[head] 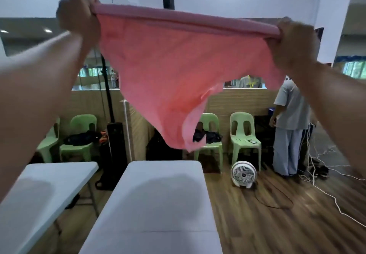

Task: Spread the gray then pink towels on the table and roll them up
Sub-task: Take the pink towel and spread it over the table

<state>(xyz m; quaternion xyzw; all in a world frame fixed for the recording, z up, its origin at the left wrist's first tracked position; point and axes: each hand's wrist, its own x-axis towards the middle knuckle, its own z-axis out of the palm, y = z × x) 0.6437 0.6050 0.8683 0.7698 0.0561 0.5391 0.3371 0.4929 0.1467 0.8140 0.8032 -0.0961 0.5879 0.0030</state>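
Observation:
The pink towel (168, 71) hangs in the air, stretched between both raised hands high above the white table (158, 204). My left hand (77, 14) grips its upper left corner and my right hand (293, 40) grips its upper right corner. The top edge is pulled taut and the lower part billows down to a point. The towel's shadow falls on the tabletop. No gray towel is in view.
A second white table (39, 194) stands to the left. Green plastic chairs (244, 135) with bags line the far partition. A small white fan (244, 174) and white cables (326, 192) lie on the wooden floor at right, near a standing person (291, 127).

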